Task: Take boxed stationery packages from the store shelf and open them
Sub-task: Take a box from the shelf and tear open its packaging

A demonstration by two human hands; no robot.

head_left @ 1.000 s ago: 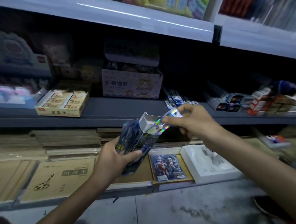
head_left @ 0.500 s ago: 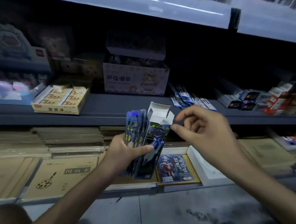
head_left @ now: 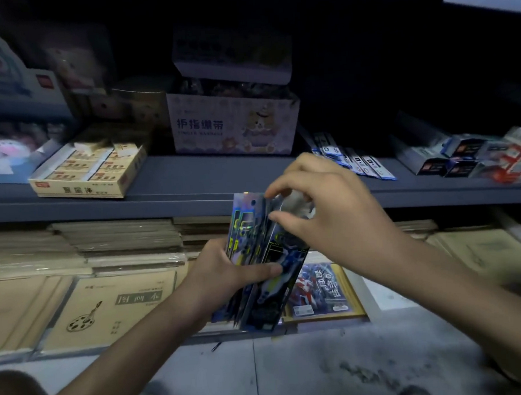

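Stationery boxes (head_left: 267, 299), blue and shiny, stood upright in the left hand (head_left: 221, 272), which gripped them; the right hand (head_left: 335, 211) pinched the front box's top.

A yellow eraser tray (head_left: 89, 173) is set left of a pale carton (head_left: 234, 123) printed with a bear. Slim blue-and-white packets (head_left: 354, 162) are fanned out at the carton's right, near small dark boxes (head_left: 459, 159). Below, brown sketchbooks (head_left: 108, 311) are laid flat before stacked notebooks (head_left: 119, 241), and a yellow-edged card pack (head_left: 321, 287) is seen beside them.
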